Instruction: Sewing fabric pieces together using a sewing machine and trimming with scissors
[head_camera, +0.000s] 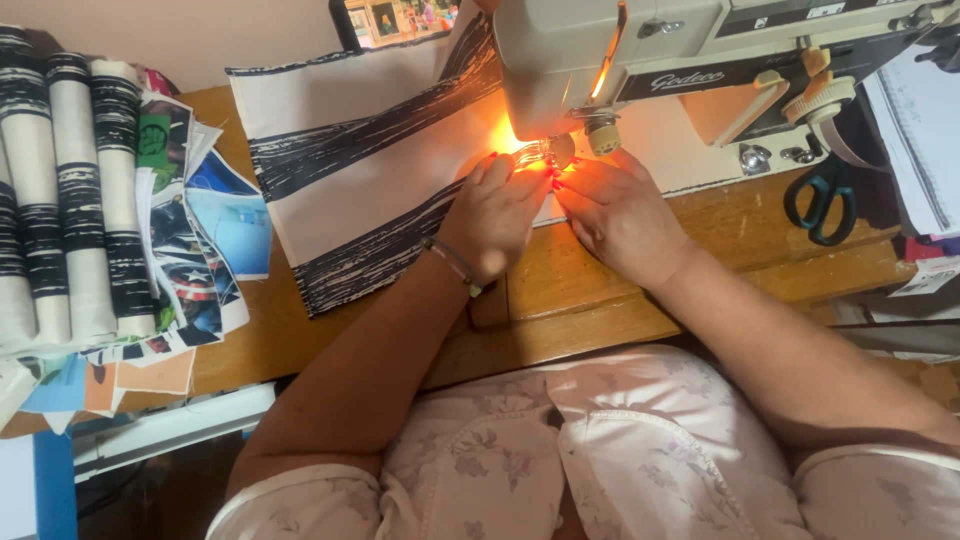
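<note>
A white fabric piece with black brushed stripes (350, 170) lies flat on the wooden table (590, 290), its right edge under the presser foot (545, 152) of a cream sewing machine (640, 50). The machine's lamp glows orange there. My left hand (495, 215) presses flat on the fabric just left of the foot, a thin bracelet on its wrist. My right hand (620, 215) rests on the fabric edge just right of the foot, fingertips next to the needle area. Both hands touch the cloth; the needle itself is hidden by glare.
Rolled striped fabric pieces (70, 190) and a stack of printed colourful cloth pieces (190, 230) lie at the table's left. Teal-handled scissors (822, 200) sit at the right beside the machine. Papers (920, 140) lie at the far right.
</note>
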